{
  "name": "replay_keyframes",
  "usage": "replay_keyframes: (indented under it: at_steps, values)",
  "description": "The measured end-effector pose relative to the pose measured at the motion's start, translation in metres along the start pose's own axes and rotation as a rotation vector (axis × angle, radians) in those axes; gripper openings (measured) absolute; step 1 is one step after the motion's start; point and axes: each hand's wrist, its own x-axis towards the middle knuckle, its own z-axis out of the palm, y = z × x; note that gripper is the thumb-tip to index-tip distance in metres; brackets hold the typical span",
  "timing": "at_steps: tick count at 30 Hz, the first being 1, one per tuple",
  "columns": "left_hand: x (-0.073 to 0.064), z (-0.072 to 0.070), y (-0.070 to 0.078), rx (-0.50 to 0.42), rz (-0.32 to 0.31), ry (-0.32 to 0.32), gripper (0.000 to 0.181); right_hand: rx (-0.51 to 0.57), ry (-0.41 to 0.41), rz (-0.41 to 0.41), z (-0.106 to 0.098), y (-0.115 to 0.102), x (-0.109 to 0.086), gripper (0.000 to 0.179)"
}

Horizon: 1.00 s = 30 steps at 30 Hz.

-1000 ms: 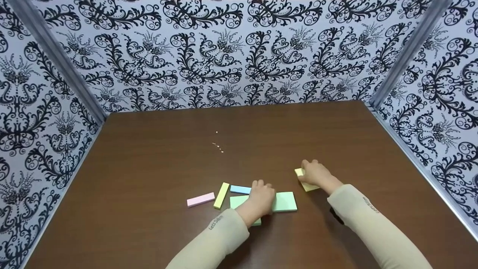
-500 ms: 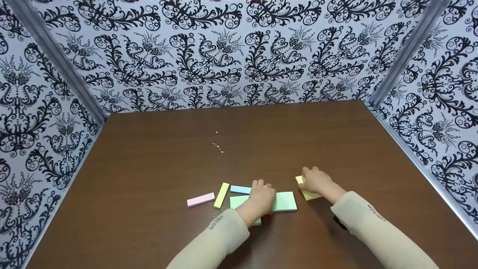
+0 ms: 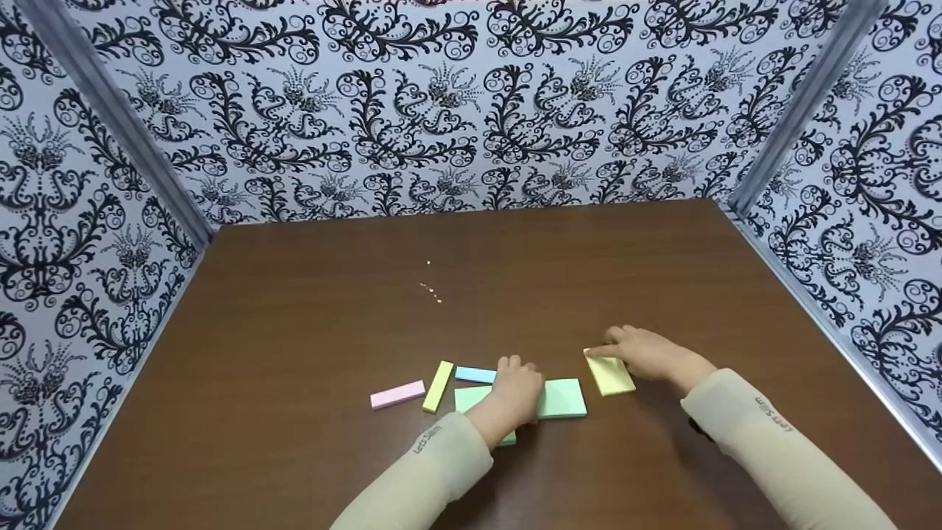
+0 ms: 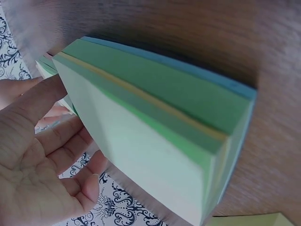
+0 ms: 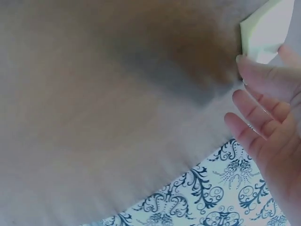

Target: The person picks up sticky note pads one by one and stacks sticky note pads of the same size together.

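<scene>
My left hand (image 3: 515,394) rests over the green sticky note pads and holds the stack with bent fingers. One green pad (image 3: 563,398) shows to its right, and another lies partly under the wrist. In the left wrist view, a thick stack of sticky notes (image 4: 150,127) has green, yellow and blue layers; it hides the tips of the nearest fingers (image 4: 66,141). Farther right, my right hand (image 3: 651,357) pinches the far edge of a yellow sticky note pad (image 3: 611,375) lying flat. The right wrist view shows the thumb (image 5: 263,75) against that pad's edge, other fingers loosely bent.
A blue strip pad (image 3: 475,375), a yellow strip pad (image 3: 438,386) and a pink strip pad (image 3: 397,395) lie left of my left hand. Small pale specks (image 3: 431,291) mark the brown table (image 3: 294,294). Patterned walls (image 3: 471,110) enclose its back and sides.
The yellow pad first slid toward me under my right hand. Since then the hand has shifted right, uncovering more of the pad. My left hand stays in place.
</scene>
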Motion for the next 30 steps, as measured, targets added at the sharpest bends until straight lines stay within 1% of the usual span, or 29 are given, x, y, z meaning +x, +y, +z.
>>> replay_keyframes:
  at_steps: [4,10,13,16,19,21,25,30]
  values:
    - [0.0,-0.001,0.0,-0.015,-0.005,0.007,0.039,-0.032,0.026,-0.018,0.001,0.0,0.001,0.05]
    - [0.0,0.0,0.0,-0.017,-0.002,0.012,0.039,0.052,0.015,0.03,0.0,-0.005,0.002,0.042]
    - [0.0,0.0,0.0,-0.013,-0.002,0.019,0.039,0.055,0.015,0.036,0.0,-0.006,0.003,0.04]
    - [0.0,0.001,0.0,-0.013,-0.001,0.013,0.04,-0.009,0.025,-0.01,0.001,-0.007,0.002,0.045]
    - [0.0,0.003,0.0,-0.014,0.001,0.004,0.042,-0.077,0.024,-0.08,0.0,-0.008,0.001,0.054]
    - [0.0,0.003,0.001,-0.009,0.003,0.001,0.043,-0.087,0.02,-0.11,0.0,-0.009,-0.001,0.057]
    - [0.001,0.004,0.0,-0.002,0.001,0.001,0.043,-0.078,0.034,-0.132,-0.001,-0.01,-0.002,0.053]
    - [0.001,0.003,0.0,-0.003,-0.002,-0.005,0.043,-0.079,0.106,-0.166,0.001,-0.006,-0.003,0.045]
